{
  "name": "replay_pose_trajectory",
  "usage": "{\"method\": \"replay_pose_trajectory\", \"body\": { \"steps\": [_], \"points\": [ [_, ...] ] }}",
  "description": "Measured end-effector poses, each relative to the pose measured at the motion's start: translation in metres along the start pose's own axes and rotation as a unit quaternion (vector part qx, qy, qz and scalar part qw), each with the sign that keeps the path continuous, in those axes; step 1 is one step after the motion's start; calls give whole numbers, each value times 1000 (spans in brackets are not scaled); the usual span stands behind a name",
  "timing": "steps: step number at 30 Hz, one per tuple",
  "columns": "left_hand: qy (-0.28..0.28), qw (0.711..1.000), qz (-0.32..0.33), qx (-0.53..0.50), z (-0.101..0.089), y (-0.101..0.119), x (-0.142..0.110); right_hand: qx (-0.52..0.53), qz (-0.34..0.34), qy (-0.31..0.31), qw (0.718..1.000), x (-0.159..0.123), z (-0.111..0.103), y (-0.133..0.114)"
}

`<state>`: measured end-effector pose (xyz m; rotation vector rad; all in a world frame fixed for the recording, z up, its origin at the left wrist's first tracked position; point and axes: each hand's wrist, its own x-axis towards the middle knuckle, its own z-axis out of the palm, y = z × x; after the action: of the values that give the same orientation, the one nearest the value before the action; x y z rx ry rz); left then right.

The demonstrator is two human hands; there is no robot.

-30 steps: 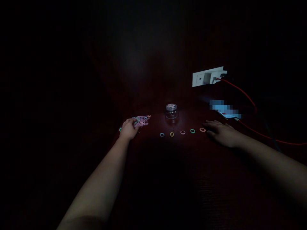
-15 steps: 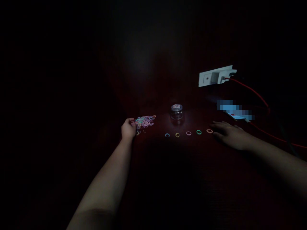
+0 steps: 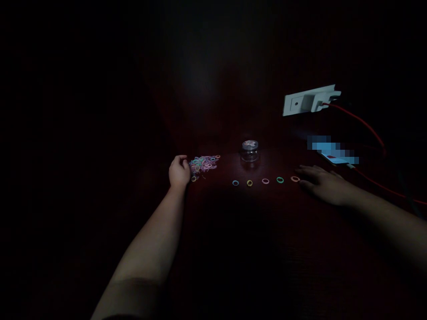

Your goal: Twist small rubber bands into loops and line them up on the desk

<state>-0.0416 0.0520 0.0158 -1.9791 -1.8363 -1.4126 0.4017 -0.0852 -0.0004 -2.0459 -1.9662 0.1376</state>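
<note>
Since the earliest frame, the left hand (image 3: 179, 172) has drawn back from over the pile of small coloured bands (image 3: 206, 163) to its left edge, while the right hand has stayed by the end of the row; the whole view has also shifted. The left hand's grip is half curled, and I cannot tell whether anything is pinched in it. The pile lies just right of its fingers, with a yellow band (image 3: 194, 178) at its near edge. Farther right on the dark surface (image 3: 227, 213), separate rings run in a row: blue (image 3: 235, 180), yellow, pink (image 3: 265, 179), green (image 3: 280, 177) and orange (image 3: 295, 177). Behind them stands a clear lidded jar (image 3: 250, 153), upright. The right hand (image 3: 325, 184) rests palm down, its grip loosely spread, thumb just beside the orange ring; whether they touch is unclear. Beyond that hand lies a phone (image 3: 333, 153) with a red cable (image 3: 358, 119), below a white socket plate (image 3: 296, 103).
</note>
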Motion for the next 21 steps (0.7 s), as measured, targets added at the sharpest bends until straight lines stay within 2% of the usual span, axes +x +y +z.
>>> {"method": "replay_pose_trajectory", "body": {
  "steps": [7,12,16,21],
  "points": [
    [-22,1000,23,0,-24,4,-16,-15,30,-29,999,-2,-5,-10],
    [-104,993,-1,51,-36,-2,-31,-27,27,-37,999,-2,-7,-15],
    [-144,984,-6,104,-35,-11,-38,-34,33,-40,998,-3,-8,-17],
    [-153,981,-2,120,-25,-13,-34,-37,30,-49,998,-3,-8,-17]
  ]
}}
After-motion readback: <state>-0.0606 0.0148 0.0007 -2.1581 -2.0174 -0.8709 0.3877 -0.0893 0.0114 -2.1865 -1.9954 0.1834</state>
